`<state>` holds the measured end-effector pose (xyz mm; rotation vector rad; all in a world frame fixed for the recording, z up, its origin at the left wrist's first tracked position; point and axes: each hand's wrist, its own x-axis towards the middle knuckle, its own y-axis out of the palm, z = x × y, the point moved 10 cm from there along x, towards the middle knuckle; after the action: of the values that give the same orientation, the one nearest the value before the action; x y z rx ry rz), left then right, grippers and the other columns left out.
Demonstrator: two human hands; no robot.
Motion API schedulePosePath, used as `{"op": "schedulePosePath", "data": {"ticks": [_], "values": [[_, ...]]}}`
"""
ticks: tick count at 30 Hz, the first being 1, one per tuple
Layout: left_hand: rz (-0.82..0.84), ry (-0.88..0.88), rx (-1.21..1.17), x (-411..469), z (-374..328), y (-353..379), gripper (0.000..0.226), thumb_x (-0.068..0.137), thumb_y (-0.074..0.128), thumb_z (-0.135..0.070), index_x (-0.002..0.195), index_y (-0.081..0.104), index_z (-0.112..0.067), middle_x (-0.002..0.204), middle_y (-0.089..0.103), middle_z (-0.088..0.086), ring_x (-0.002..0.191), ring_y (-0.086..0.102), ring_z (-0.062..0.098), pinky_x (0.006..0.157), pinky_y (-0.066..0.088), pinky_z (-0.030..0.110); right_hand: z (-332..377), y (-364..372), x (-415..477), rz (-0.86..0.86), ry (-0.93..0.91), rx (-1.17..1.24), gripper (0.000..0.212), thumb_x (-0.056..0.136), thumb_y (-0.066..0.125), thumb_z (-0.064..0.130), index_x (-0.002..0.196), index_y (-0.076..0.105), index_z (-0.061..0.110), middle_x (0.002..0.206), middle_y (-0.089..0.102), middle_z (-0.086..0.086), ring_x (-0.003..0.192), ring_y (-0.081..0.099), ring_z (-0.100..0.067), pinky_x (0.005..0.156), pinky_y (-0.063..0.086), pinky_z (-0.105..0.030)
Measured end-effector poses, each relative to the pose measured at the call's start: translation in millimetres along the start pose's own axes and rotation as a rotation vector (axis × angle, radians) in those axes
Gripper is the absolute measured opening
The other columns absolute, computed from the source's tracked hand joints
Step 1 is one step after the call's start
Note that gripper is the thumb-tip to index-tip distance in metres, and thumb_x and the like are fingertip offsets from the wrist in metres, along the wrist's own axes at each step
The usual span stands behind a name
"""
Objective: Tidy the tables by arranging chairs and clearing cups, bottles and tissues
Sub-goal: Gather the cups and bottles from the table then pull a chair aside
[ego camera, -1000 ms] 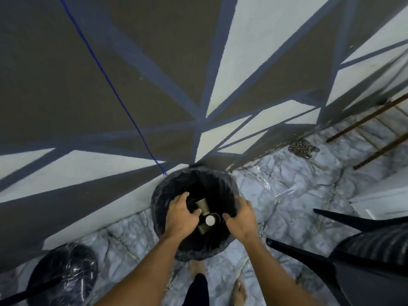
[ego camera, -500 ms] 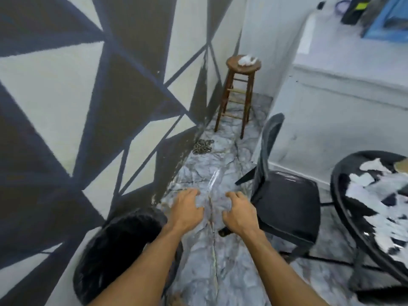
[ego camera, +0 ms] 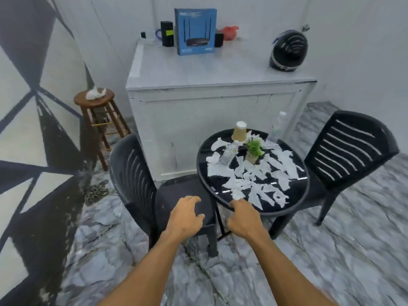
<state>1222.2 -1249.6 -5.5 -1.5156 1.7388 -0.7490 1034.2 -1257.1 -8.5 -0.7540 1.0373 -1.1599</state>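
Head swings away from the bin, which is out of shot now, and the round table sits full in view: torn tissues all over it, an upside-down cup, a bottle on its side. Left hand and right hand hover loose and empty at its near edge.

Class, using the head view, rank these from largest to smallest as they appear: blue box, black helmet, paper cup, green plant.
1. blue box
2. black helmet, only slightly smaller
3. green plant and paper cup: too alike to rank
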Motion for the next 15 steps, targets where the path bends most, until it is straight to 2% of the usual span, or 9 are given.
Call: {"op": "schedulePosePath", "data": {"ticks": [6,11,15], "values": [[0.07,0.079,-0.014,56,-57,36,0.057,0.09,0.064,-0.031,0.143,0.047,-0.024,0.146,0.047,-0.005,0.139,0.036,0.015,0.112,0.032,0.032,-64,-32,27,-0.062,0.109,0.07,0.048,0.081,0.062,0.024,0.128,0.058,0.018,0.124,0.055,-0.004,0.111,0.056,-0.024,0.089,0.048,-0.035],[0.093,0.088,-0.033,120,-76,48,0.057,0.087,0.067,-0.03,0.141,0.05,-0.024,0.142,0.051,-0.003,0.131,0.046,0.019,0.106,0.04,0.035,-81,-47,83,-0.08,0.132,0.084,0.051,0.083,0.063,0.024,0.132,0.055,0.019,0.131,0.054,-0.003,0.121,0.052,-0.023,0.094,0.046,-0.035],[0.107,0.09,-0.045,181,-83,50,0.056,0.089,0.064,-0.032,0.142,0.049,-0.022,0.144,0.05,-0.003,0.134,0.043,0.017,0.107,0.037,0.033,-84,-61,132,-0.074,0.147,0.078,0.053,0.082,0.061,0.023,0.134,0.053,0.019,0.132,0.053,-0.003,0.123,0.05,-0.023,0.094,0.046,-0.035]]}}
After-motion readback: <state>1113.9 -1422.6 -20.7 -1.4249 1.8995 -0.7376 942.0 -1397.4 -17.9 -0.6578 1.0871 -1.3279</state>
